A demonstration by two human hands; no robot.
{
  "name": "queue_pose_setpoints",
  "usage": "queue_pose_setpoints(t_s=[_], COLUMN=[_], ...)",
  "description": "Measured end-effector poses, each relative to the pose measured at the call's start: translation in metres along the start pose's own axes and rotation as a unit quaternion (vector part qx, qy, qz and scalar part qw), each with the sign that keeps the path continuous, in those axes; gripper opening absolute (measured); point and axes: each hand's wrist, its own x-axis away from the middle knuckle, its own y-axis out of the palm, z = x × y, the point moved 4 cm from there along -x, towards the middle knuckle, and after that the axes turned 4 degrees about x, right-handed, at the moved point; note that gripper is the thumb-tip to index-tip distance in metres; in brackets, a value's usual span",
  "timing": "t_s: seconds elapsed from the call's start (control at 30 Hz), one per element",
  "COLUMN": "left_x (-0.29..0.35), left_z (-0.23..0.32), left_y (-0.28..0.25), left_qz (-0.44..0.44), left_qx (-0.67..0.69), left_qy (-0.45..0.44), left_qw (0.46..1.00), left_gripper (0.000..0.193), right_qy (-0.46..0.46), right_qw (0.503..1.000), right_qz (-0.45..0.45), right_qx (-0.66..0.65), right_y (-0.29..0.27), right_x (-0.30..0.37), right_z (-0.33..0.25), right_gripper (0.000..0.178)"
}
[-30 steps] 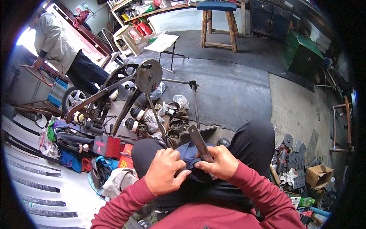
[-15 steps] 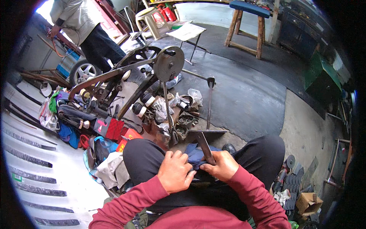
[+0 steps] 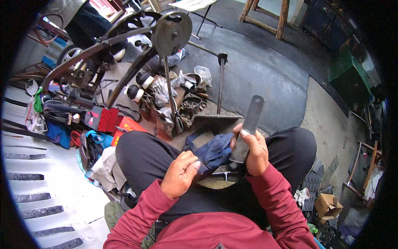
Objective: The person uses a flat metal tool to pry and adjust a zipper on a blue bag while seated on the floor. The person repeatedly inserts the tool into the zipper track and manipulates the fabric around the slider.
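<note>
Fingers, right hand, around metal bar

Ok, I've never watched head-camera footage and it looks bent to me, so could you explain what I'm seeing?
There's no machine arm here, just a person's bare hands, seen from a wide camera worn on their head and looking down; its lens bends straight edges. The left hand grips a dark blue cloth between the knees. The right hand holds a flat dark bar with a small hole near its far end. At left, dark strips lie on a white surface. Beyond the knees stands a machine with a round wheel; a cardboard box sits at right.
</note>
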Motion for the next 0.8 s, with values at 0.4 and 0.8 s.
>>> queue_pose_setpoints(t_s=[0.4,0.8], left_x=[-0.014,-0.022], left_z=[-0.026,-0.025], left_y=[0.018,0.012], left_qz=[0.026,0.050], left_qx=[0.056,0.030], left_qy=[0.011,0.013], left_qw=[0.998,0.998], left_gripper=[0.017,0.015], right_qy=[-0.010,0.062], right_qw=[0.995,0.996], right_qz=[-0.086,-0.063], right_qx=[0.059,-0.006], right_y=[0.019,0.012], right_x=[0.004,0.002], right_z=[0.023,0.036], right_gripper=[0.044,0.044])
